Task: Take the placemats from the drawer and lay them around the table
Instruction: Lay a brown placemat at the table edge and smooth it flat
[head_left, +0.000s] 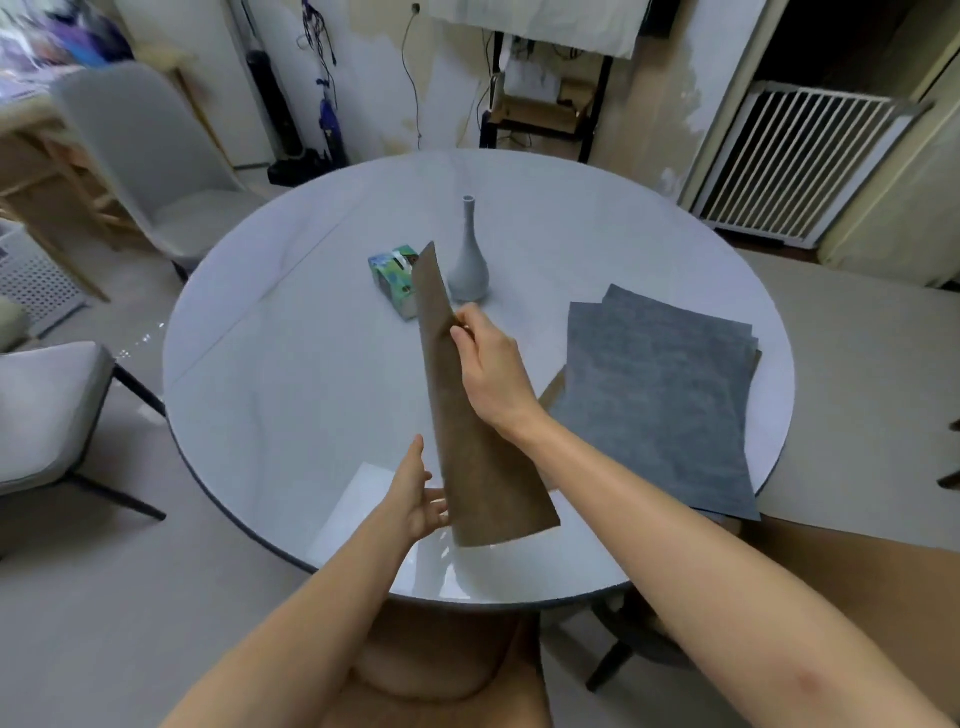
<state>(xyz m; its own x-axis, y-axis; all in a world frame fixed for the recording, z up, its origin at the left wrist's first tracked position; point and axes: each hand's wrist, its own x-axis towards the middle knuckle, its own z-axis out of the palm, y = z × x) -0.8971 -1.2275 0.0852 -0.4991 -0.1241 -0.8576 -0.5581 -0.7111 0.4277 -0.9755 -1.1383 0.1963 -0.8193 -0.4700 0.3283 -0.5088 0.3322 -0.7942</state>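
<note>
A brown placemat (470, 415) is held tilted on edge above the round white table (291, 395), its brown side facing me. My right hand (488, 364) pinches its upper right edge. My left hand (418, 496) touches its lower left edge with fingers spread; whether it grips is unclear. A stack of grey placemats (660, 395) lies flat on the right side of the table, reaching over the near rim, and a brown corner peeks out at the stack's left edge.
A grey slim-necked vase (469, 260) and a green tissue box (396, 278) stand near the table's middle. Grey chairs stand at the back left (150, 166) and left (47, 410). A white slatted gate (789, 166) is at the back right.
</note>
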